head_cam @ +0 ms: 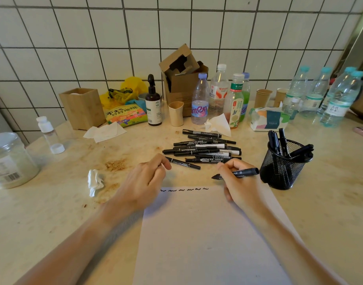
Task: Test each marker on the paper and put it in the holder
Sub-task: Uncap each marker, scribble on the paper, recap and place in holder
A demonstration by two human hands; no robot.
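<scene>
The right hand (241, 182) was clamped round a black marker (237, 173) just above the white paper sheet (207, 233). The left hand (144, 178) pinched a thin black pen (183, 163). Six squiggles (183, 189) were done, several markers stood in the black mesh holder (283, 167), and a pile (203, 148) remained. "TISSUE" read on the tissue pack (269, 119).

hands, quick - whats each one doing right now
Left hand: pinches the end of a thin marker by the pile.
Right hand: grips a black marker above the paper.
</scene>
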